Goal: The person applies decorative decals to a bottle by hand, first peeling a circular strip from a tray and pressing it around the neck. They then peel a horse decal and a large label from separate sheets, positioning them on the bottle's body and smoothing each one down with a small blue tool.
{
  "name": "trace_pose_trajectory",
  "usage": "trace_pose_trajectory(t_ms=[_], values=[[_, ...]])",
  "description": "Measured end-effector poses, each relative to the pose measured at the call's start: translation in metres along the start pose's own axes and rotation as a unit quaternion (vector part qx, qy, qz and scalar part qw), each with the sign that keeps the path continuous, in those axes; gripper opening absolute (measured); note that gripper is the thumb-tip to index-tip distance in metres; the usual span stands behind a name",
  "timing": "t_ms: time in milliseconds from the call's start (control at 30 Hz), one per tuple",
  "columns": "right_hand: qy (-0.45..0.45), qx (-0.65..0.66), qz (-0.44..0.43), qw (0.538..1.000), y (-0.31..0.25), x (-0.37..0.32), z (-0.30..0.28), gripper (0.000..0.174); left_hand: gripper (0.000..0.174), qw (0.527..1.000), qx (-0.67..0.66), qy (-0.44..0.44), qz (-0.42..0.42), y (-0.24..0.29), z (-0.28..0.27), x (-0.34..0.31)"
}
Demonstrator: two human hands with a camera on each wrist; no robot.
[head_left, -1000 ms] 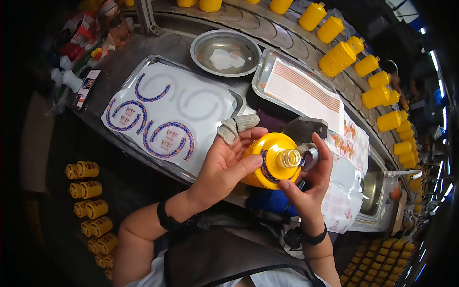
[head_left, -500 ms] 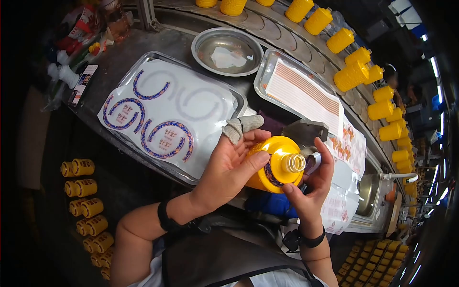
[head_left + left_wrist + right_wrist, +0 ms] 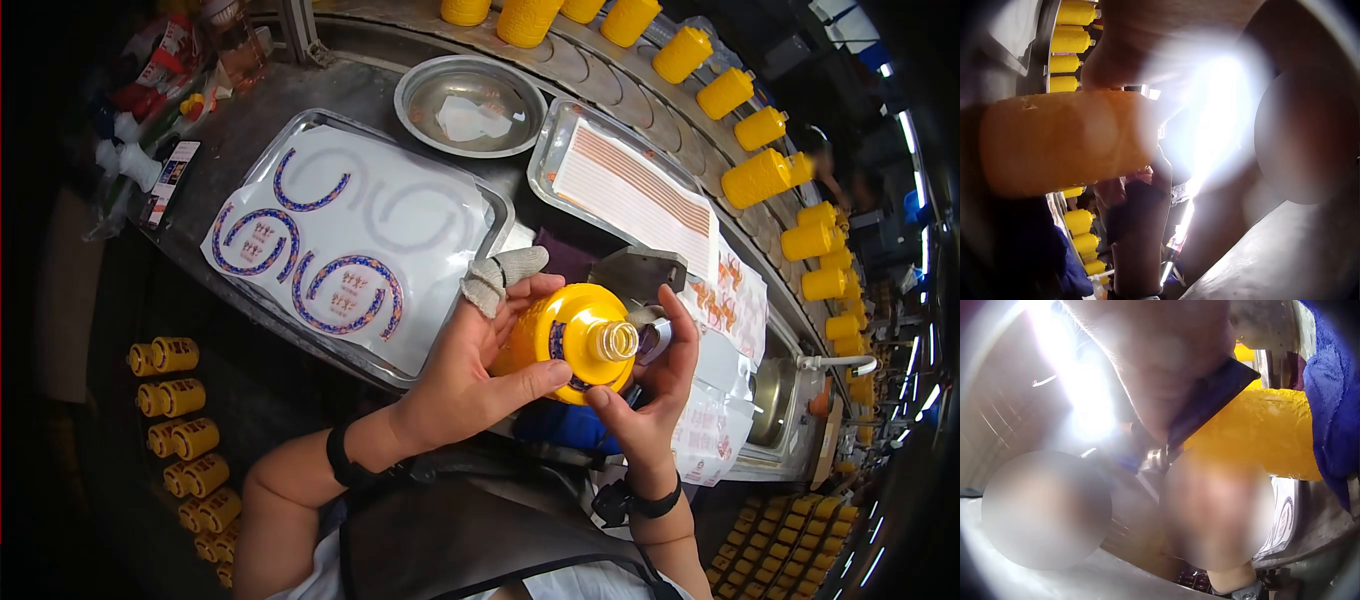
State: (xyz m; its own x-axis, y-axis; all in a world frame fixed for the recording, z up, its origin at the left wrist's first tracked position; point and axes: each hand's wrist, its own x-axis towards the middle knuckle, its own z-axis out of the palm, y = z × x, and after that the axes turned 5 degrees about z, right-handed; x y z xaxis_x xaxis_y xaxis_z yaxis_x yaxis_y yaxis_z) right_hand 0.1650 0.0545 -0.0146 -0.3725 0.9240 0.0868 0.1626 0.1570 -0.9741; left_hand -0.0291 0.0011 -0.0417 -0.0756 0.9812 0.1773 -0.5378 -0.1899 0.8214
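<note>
My left hand grips a glossy yellow bottle with a clear threaded glass neck; one of its fingers wears a grey cloth finger sleeve. On the bottle's shoulder runs a dark blue patterned strip, partly covered. The left thumb presses the shoulder's lower edge beside the right thumb. My right hand holds the bottle's other side, index finger raised. Against the right hand in its wrist view lies a flat dark piece, reaching to the bottle. Glare and blurred patches hide parts of both wrist views.
A tray bears a white sheet with blue curved strips. Behind stand a metal bowl and another tray with striped sheets. Yellow bottles line a conveyor. A sink is right; several yellow bottles stand below left.
The bottle has turned, so more of the blue strip shows on its upper left. My left thumb has slid down towards the right thumb. Bottles on the conveyor have shifted rightward and nearer.
</note>
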Motion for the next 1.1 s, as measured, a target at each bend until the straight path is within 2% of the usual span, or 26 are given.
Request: trace_pose_trajectory(t_ms=[300,600,667,733,767,800,867,933,1033,1100], values=[[0.001,-0.006,-0.013,1.0,0.0,0.0,0.002,0.1,0.064,1.0,-0.024,0.011,-0.009,0.001,-0.001,0.002],[0.0,-0.003,-0.009,1.0,0.001,0.0,0.002,0.099,0.066,1.0,-0.026,0.009,-0.015,0.001,-0.003,0.002],[0.001,0.009,-0.005,1.0,-0.001,-0.001,0.003,0.099,0.069,0.988,0.145,-0.017,0.044,0.005,-0.006,-0.008],[0.002,0.007,0.0,1.0,-0.002,0.0,0.002,0.099,0.079,0.94,0.317,-0.053,0.111,0.01,-0.015,-0.025],[0.001,-0.002,0.005,1.0,-0.003,0.0,0.001,0.099,0.08,0.973,0.206,-0.021,0.104,0.009,-0.005,-0.033],[-0.002,-0.011,0.009,1.0,-0.002,0.0,0.0,0.099,0.065,0.931,0.333,-0.027,0.147,0.015,-0.005,-0.035],[-0.006,-0.016,-0.01,1.0,0.001,0.0,-0.001,0.099,0.049,0.858,0.472,-0.027,0.199,0.019,-0.005,-0.037],[-0.008,-0.019,-0.025,0.999,0.002,0.003,0.001,0.098,0.046,0.83,0.51,-0.027,0.226,0.02,-0.007,-0.03],[-0.001,-0.021,-0.034,0.999,0.0,0.005,0.002,0.098,0.045,0.857,0.467,-0.029,0.217,0.014,-0.012,-0.013],[0.005,-0.011,-0.035,0.999,0.001,0.004,0.003,0.097,0.043,0.895,0.402,-0.016,0.194,0.01,-0.01,-0.003]])
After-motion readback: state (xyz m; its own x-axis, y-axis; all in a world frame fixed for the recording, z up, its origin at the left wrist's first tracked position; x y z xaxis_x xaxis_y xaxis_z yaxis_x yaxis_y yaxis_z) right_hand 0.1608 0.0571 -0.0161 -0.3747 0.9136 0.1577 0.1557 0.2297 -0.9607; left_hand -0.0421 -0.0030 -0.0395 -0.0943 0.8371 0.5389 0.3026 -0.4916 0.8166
